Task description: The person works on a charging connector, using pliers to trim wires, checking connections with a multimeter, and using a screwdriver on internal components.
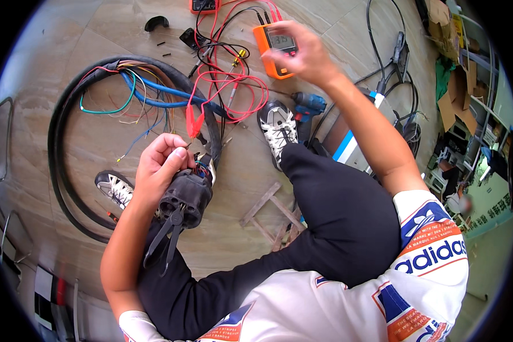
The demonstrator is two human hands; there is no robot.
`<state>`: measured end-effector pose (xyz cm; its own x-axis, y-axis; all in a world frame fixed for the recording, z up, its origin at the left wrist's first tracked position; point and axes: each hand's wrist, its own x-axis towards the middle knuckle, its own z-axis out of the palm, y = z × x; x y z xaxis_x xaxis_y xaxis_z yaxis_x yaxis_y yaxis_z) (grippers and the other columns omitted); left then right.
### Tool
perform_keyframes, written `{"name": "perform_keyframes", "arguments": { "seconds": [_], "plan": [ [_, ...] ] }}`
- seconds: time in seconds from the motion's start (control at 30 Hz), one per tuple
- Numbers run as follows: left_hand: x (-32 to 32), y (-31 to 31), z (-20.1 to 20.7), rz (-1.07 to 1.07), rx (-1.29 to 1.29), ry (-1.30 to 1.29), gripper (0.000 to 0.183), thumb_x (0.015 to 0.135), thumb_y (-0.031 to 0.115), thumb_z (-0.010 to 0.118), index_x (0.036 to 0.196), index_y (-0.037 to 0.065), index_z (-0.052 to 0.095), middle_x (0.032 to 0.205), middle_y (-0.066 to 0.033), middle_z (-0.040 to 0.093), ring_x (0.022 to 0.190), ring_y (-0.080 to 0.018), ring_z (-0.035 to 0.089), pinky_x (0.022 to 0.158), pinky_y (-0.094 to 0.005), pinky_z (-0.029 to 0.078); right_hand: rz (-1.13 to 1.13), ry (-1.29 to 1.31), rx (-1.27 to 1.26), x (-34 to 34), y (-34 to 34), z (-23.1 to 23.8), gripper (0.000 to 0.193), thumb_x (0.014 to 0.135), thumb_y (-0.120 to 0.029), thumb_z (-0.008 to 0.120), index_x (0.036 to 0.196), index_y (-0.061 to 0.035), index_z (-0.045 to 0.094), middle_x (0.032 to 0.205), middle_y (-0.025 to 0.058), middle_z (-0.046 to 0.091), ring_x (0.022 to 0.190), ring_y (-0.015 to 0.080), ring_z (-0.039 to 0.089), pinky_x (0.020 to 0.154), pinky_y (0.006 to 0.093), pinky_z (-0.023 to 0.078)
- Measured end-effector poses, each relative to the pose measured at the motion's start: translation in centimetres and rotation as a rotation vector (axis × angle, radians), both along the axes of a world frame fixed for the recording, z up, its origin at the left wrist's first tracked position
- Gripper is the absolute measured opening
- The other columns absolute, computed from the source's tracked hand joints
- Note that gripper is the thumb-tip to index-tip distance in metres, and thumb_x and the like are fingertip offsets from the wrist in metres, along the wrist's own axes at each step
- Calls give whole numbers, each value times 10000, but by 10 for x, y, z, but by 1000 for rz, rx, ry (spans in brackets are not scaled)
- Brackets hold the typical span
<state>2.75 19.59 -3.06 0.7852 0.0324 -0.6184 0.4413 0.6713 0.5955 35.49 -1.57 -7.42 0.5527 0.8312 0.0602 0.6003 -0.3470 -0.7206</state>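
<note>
My left hand [161, 165] is closed, thumb and fingertips pinching a thin wire-like piece too small to make out well. Right beside those fingertips is a red alligator clip [194, 122] on a red lead. Under the hand sits a black round multi-hole plug [187, 196], small coloured wires showing at its back. Dark-handled pliers [168, 239] stand against the plug's face, handles spread toward me. At the upper right, my right hand [305, 54], slightly blurred, has its fingers apart over the edge of an orange multimeter [272, 52] with a lit display.
A thick black cable [56, 142] coils on the tiled floor at left, blue and green wires spilling from its end. Tangled red and black test leads [233, 80] lie ahead. A blue cordless drill [309, 105] rests near my shoe. Cardboard boxes [459, 97] stand far right.
</note>
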Motion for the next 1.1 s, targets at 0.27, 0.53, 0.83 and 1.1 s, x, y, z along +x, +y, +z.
{"name": "perform_keyframes", "arguments": {
  "seconds": [0.27,0.53,0.83,1.1],
  "plan": [
    [2,-1,0,-4,6,-2,135,1023,101,612,1127,28,567,891,-78,676,758,-72,553,708,-224,451,627,0,48,-93,65,6,889,635,-188,920,1433,-100,539,1420,118,567,1356,340,499,1134,466,430],
    [1,-1,1,0,6,6,139,1025,110,614,1125,26,566,890,-72,675,745,-65,541,707,-223,453,657,-35,43,-107,68,-10,663,714,-147,860,1333,-108,624,1295,85,643,1328,307,517,1119,451,436],
    [1,-1,1,-6,12,14,138,1024,107,617,1123,27,566,886,-70,673,746,-70,552,716,-226,463,653,-76,35,-106,67,-17,544,755,-147,830,1271,-118,660,1284,62,659,1345,305,514,1116,454,438],
    [2,-1,2,-1,9,22,140,1023,109,617,1125,27,566,881,-75,669,748,-72,551,713,-228,464,648,-67,12,-103,67,-15,519,774,-152,817,1269,-120,664,1267,43,684,1341,306,522,1115,453,442]
  ]
}}
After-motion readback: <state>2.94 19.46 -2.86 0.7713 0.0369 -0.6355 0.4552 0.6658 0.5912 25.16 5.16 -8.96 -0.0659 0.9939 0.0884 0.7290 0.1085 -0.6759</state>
